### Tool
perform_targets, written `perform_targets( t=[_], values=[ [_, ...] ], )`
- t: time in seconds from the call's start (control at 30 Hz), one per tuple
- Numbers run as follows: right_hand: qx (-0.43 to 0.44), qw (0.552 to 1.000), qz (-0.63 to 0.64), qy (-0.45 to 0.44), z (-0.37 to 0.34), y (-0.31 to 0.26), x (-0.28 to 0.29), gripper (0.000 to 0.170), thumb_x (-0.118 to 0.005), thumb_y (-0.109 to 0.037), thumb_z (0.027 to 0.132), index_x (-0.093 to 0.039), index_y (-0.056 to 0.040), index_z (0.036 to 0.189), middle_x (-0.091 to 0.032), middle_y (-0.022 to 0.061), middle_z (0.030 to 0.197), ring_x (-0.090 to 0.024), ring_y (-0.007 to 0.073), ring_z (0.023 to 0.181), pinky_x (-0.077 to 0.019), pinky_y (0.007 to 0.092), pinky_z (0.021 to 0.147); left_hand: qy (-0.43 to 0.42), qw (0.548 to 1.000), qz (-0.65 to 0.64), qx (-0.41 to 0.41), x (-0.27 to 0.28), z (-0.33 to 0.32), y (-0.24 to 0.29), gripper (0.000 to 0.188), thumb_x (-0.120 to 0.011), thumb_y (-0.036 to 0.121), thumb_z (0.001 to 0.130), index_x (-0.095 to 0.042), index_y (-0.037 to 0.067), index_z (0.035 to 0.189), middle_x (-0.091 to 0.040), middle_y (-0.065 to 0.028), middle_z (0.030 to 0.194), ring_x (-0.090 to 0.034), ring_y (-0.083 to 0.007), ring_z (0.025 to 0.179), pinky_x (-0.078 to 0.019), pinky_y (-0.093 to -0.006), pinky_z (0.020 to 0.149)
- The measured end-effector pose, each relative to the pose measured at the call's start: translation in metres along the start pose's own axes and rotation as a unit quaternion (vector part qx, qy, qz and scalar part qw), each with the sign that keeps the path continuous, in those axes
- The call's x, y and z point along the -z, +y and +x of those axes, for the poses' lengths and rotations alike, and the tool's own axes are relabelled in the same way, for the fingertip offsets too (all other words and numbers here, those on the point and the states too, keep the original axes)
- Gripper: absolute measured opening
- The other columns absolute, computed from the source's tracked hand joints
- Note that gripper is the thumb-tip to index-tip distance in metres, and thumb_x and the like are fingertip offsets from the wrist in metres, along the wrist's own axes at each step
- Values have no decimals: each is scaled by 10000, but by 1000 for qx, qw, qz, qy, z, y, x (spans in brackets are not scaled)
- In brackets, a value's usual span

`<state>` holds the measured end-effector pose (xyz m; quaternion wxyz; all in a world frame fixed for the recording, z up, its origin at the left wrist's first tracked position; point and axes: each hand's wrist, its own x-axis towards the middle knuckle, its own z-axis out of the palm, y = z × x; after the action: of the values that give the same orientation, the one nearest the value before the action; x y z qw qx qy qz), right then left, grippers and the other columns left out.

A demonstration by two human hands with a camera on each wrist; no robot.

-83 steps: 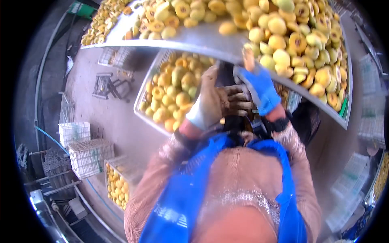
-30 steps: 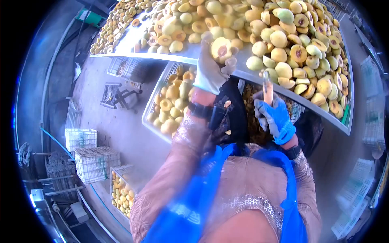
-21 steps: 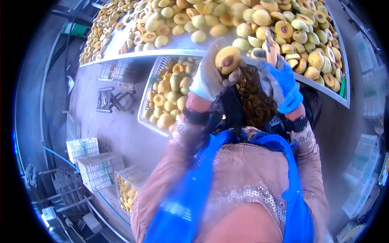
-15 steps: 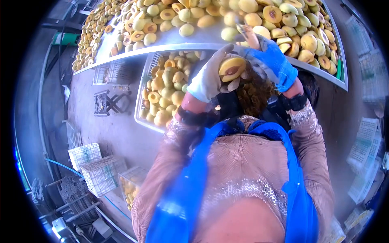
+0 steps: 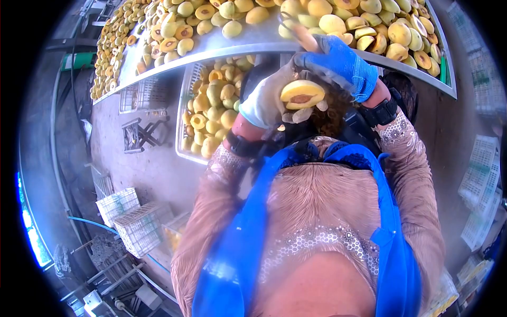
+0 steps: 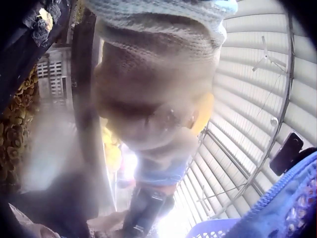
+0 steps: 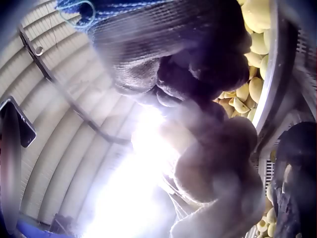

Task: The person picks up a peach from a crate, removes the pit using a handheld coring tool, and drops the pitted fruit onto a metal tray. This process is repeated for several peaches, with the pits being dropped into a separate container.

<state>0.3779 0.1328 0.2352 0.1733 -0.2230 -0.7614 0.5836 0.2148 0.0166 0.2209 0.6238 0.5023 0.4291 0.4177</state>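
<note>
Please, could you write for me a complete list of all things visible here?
Table: one, silver, beyond the hands
Table fruit: many, yellow to green, heaped on the table
Fruit half: one, yellow with brown centre, in the left hand
Tool: one, wood-coloured handle, in the right hand
Fruit crate: one, white, left of the person, full of yellow fruit
Brown scraps: uncountable, brown, below the hands
Stool: one, dark, floor at left
Other crates: several, white, left and right
Hose: one, blue, left
Green object: one, green, far left
Roof: one, pale, overhead
Apron: one, blue, on the body
Wristbands: two, black, one per wrist
Hands: two, left glove pale, right glove blue-grey, at the table's edge
</note>
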Motion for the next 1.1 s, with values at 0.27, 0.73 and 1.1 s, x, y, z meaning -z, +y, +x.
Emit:
perform_targets(
  t=[0.27,0.73,1.1],
  values=[
    [327,889,-316,47,5,44,0,291,-612,-208,914,-654,-65,1163,-612,154,1226,-615,309,866,-520,384,754,-4,997,-72,21,-3,-1,-9,661,-247,547,1021,-604,-6,1081,-658,-156,790,-462,-112,461,-293,-211,372],
    [-182,929,310,92,-38,9,-47,247,-613,-211,960,-615,-82,1171,-493,-92,647,-429,1,500,-301,176,411,252,866,-423,-87,26,28,-36,762,-267,695,951,-532,4,1134,-604,-155,950,-582,-258,771,-495,-340,650],
    [-183,957,217,63,-36,12,-65,337,-562,-223,969,-587,29,1192,-654,70,996,-584,127,902,-484,282,802,306,866,-396,-16,-3,33,-19,803,-285,717,932,-541,-34,1061,-620,-167,890,-629,-299,790,-542,-396,730]
  ],
)
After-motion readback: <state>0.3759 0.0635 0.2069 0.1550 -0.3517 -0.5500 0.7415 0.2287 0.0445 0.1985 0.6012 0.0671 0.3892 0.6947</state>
